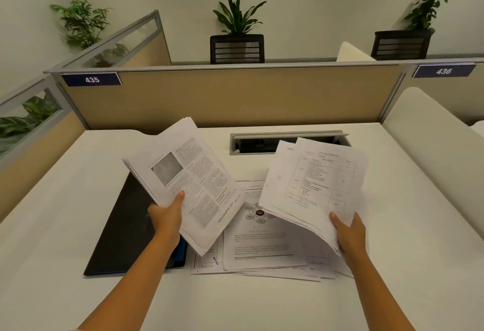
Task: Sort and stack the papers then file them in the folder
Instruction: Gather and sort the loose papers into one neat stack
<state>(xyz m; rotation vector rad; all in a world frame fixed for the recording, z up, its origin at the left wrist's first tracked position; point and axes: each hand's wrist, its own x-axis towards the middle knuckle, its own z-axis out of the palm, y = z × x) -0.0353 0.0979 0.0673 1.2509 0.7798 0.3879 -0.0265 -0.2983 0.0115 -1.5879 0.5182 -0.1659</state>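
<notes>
Desk (78, 225): white, cubicle 435.
Folder (125, 225): black, flat, closed, left of centre; not yet in use.
Loose pile (262, 249): unsorted sheets fanned on desk beside folder, lower-left corner just over its edge.
Left bundle (188, 181): raised over folder, left hand (165, 215) pinching lower edge, thumb on top.
Right bundle (317, 186): raised, sagging; right hand (348, 233) pinching, thumb on top; underside fingers hidden on both.
Step, judged: sorting, mid-way. Next: merge bundles, square edges, collect pile, open folder.

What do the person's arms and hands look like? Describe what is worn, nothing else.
Both forearms are bare up to the frame's bottom edge: no sleeves, gloves, watch or bracelet in view. The left hand and right hand show no rings that I can make out. Short nails.
</notes>
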